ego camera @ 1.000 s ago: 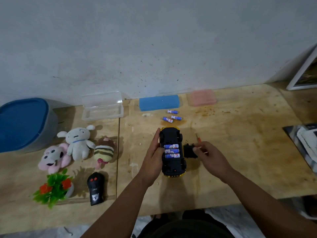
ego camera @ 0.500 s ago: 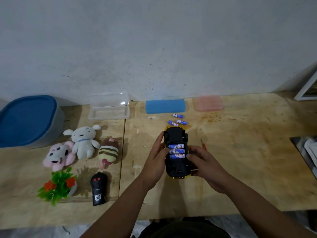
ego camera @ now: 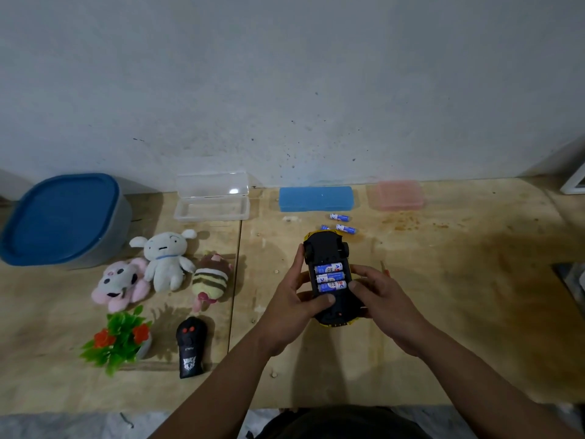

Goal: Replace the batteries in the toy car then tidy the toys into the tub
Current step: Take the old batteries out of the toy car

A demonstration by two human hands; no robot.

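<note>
The yellow toy car (ego camera: 326, 251) lies upside down at the table's middle, black underside up. Its open compartment holds three blue batteries (ego camera: 330, 276). My left hand (ego camera: 294, 299) grips the car's left side, thumb across the near underside. My right hand (ego camera: 376, 296) grips the right side, thumb by the batteries. Three loose batteries (ego camera: 343, 228) lie just beyond the car. The grey tub with its blue lid (ego camera: 60, 217) stands at the far left. Three plush toys (ego camera: 164, 261), a plastic plant (ego camera: 118, 339) and a black remote (ego camera: 190, 351) lie left of the car.
A clear open case (ego camera: 212, 201), a blue case (ego camera: 316, 198) and a pink case (ego camera: 397, 194) line the wall. An orange screwdriver tip (ego camera: 384, 268) shows beside my right hand. A dark object (ego camera: 569, 277) sits at the right edge.
My right hand came in from the car's right, where it held a small black piece, and now grips the car's side. My left thumb moved onto the underside.
</note>
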